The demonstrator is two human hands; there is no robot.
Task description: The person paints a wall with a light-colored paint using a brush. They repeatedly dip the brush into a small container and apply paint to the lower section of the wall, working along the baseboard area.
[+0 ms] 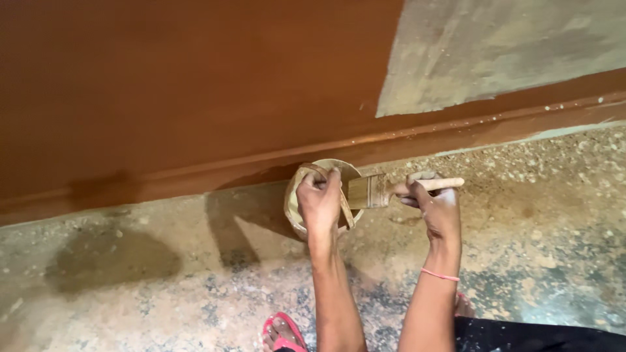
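While the left hand (319, 199) is gripping the rim of a small paint tub (323, 195) above the floor (163, 287), the right hand (435, 203) is clasping a brush (391, 190) (wooden handle), bristles resting at the tub, near the brown wall (195, 85).

brown painted wall (182, 85) | bare grey patch (495, 45) | gritty floor (163, 287) | pink sandal (282, 332)

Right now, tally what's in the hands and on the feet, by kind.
Paint pots: 1, the small paint pot gripped by the left hand
Brushes: 1, the paintbrush held by the right hand
Sandals: 1 in clear view, the pink sandal
Wristbands: 1, the pink wristband
Total: 4
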